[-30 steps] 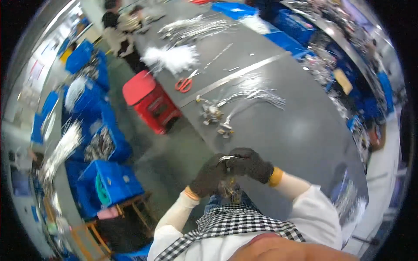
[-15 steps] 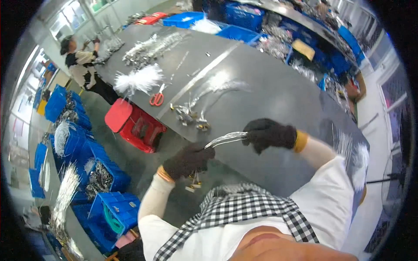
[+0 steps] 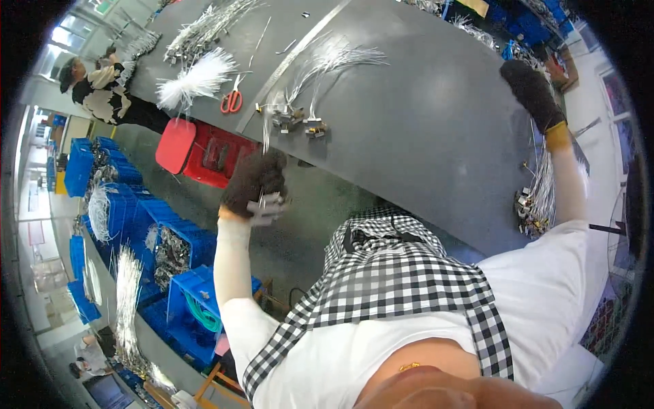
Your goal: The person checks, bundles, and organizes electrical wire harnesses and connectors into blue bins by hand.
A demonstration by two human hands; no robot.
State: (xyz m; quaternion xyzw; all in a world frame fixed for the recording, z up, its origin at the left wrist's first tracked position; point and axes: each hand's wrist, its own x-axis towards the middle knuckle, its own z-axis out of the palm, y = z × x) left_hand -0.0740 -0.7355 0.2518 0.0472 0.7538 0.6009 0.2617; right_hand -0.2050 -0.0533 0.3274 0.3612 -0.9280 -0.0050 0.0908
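The left hand (image 3: 253, 183), in a dark knitted glove, is clenched around a small grey metal connector (image 3: 267, 204) at about 9 o'clock from the person's chest. A thin whitish wire (image 3: 266, 126) rises from that fist toward 12 o'clock, so its long axis runs almost straight away from the body, up toward the near edge of the dark grey surface (image 3: 422, 136).

The right hand (image 3: 528, 85), also gloved, is stretched far out at 2 o'clock over the surface; I cannot tell whether its fingers are closed on anything. Below that forearm, at 3 o'clock, a bundle of pale wires with small metal ends (image 3: 535, 198) lies along the surface edge.

The left hand is the nearer one to the loose cluster of connectors (image 3: 293, 123) just beyond the wire's tip. Red-handled scissors (image 3: 231, 102) lie at 11 o'clock beside a feathery white wire bunch (image 3: 197, 78). A red stool (image 3: 204, 153) stands under the edge, with blue crates (image 3: 136, 218) at 8 o'clock.
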